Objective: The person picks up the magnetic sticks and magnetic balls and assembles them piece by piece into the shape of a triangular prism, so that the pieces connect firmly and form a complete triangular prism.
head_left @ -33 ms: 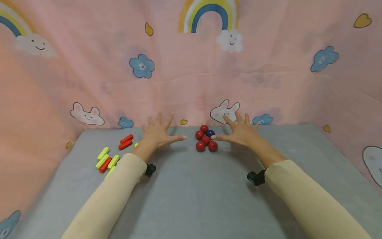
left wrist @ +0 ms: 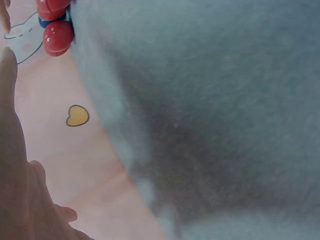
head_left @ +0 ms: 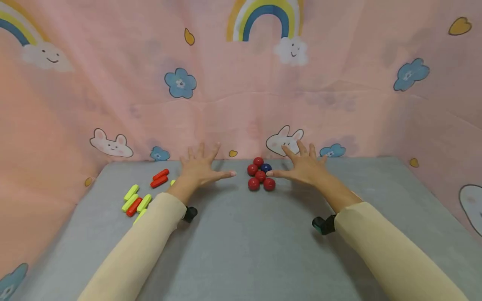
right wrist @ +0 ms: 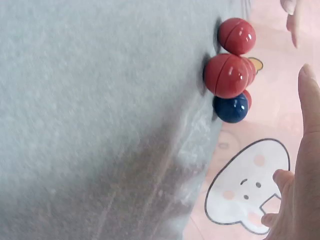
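Observation:
My left hand hovers over the back of the grey table with its fingers spread and nothing in it. On the other side of a small group of balls, my right hand is likewise raised, fingers splayed and holding nothing. Several glossy red balls lie bunched between the two hands, with one dark blue ball among them. The right thumb overlaps the blue ball's edge in the head view, but the right wrist view shows a gap between the thumb and the balls.
Several short yellow-green sticks and red sticks lie left of my left arm, which partly hides some. A pink patterned cloth hangs behind the grey tabletop. Dark wrist devices sit at both cuffs.

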Tool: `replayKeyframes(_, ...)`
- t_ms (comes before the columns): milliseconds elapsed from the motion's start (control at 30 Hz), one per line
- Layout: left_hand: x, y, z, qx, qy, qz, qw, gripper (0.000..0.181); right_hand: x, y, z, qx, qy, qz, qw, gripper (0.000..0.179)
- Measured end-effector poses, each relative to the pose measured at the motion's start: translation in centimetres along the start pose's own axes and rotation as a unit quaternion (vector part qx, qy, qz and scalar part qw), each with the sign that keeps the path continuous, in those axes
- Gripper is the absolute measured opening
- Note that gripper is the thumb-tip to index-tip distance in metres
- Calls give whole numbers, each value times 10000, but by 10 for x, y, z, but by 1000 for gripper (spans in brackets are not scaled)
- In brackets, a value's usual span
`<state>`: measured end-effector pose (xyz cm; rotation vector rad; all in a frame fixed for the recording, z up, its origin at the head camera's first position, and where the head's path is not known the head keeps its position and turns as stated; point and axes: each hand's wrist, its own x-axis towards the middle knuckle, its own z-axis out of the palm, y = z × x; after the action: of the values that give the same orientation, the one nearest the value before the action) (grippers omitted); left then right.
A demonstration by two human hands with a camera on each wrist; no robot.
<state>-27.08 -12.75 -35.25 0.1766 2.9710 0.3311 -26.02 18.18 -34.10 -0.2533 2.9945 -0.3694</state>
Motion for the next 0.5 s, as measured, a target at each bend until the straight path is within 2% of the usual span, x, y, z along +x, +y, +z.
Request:
replayKeyframes(300, -1, -2, -3, 92, 24, 61, 9999, 109, -1, 2, -6, -45, 202, 1, 9998, 107)
replayKeyframes(500, -2, -3, 1, 10, 1, 78, 10000, 109, -3, 7, -3, -86, 177, 7, 9998, 108)
